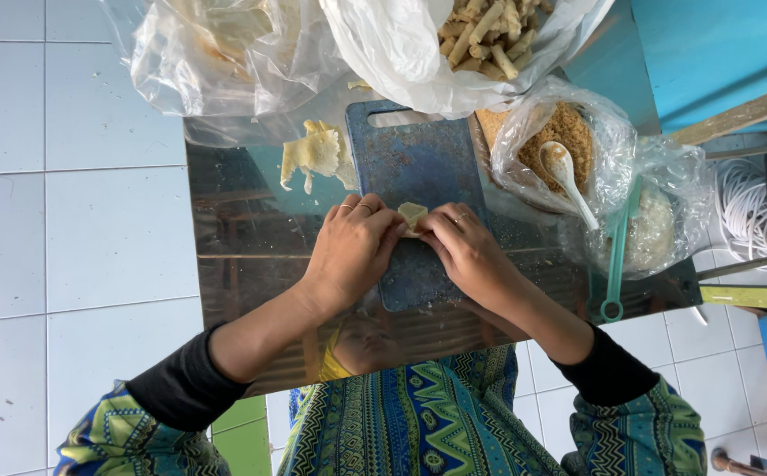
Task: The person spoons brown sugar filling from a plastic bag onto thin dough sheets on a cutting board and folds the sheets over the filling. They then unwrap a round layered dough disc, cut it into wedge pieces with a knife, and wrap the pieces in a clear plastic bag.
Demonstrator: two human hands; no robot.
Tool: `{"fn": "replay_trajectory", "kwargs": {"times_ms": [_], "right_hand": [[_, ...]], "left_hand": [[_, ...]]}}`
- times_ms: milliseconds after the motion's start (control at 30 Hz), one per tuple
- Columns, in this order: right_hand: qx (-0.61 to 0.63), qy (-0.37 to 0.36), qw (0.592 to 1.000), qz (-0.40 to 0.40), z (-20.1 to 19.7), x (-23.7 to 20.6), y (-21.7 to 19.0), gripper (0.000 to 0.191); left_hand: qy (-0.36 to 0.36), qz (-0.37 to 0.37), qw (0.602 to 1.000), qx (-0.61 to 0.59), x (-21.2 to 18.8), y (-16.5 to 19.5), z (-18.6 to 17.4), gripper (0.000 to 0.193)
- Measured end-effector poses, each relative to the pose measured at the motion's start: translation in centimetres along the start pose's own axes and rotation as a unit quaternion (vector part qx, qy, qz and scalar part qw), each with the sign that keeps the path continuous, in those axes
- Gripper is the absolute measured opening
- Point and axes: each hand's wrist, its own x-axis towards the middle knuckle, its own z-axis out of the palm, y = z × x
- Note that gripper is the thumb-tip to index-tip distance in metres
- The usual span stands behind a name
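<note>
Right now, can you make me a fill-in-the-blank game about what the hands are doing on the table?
1. The left hand and right hand pinch a small pale wrapper over a ____ cutting board.
2. A white ____ lies in the bag of brown crumbs.
3. The bag of rolled sticks sits at the ____ edge of the picture.
4. A loose pale sheet lies to the ____ of the cutting board in the picture.

Missing words: blue; spoon; top; left
</note>
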Motion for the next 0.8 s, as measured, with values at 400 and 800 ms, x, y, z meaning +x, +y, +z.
{"fn": "replay_trajectory", "kwargs": {"times_ms": [400, 800], "right_hand": [[0.128, -0.002, 0.988, 0.081, -0.8, 1.9, 1.1, 0.019], [0.018, 0.045, 0.998, -0.038, -0.2, 0.8, 0.6, 0.022]], "left_hand": [[0.005, -0.103, 0.991, -0.087, 0.7, 0.4, -0.1, 0.024], [-0.011, 0.001, 1.000, -0.010, 0.7, -0.6, -0.6, 0.025]]}}
